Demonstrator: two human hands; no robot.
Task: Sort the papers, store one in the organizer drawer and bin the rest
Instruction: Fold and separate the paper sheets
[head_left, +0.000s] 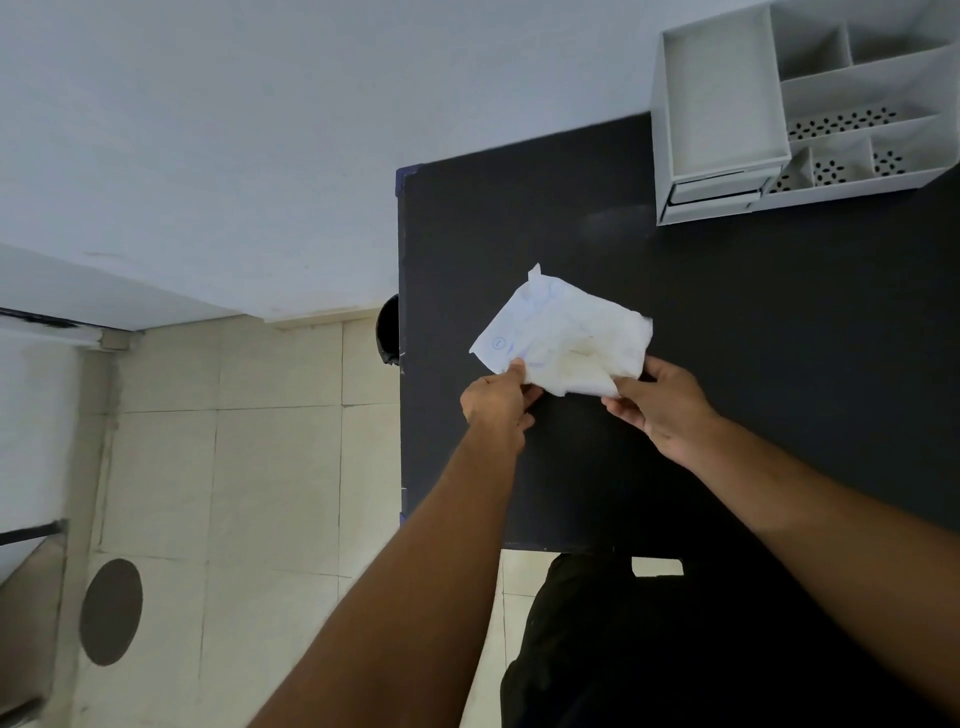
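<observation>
A bunch of crumpled white papers (563, 332) with faint blue marks is held over the black table (779, 364). My left hand (496, 402) pinches its near left corner. My right hand (657, 402) grips its near right edge. A grey desk organizer (727, 104) stands at the table's far right, with a small drawer (714, 189) at its lower front, pulled slightly out. Past the table's left edge a dark round bin (388, 330) peeks out on the floor, mostly hidden.
The table's left edge (401, 338) runs beside a beige tiled floor (260, 467). A dark round patch (110, 612) lies on the floor at lower left. A pale wall (208, 130) fills the top left. My dark clothing (597, 649) shows below the table.
</observation>
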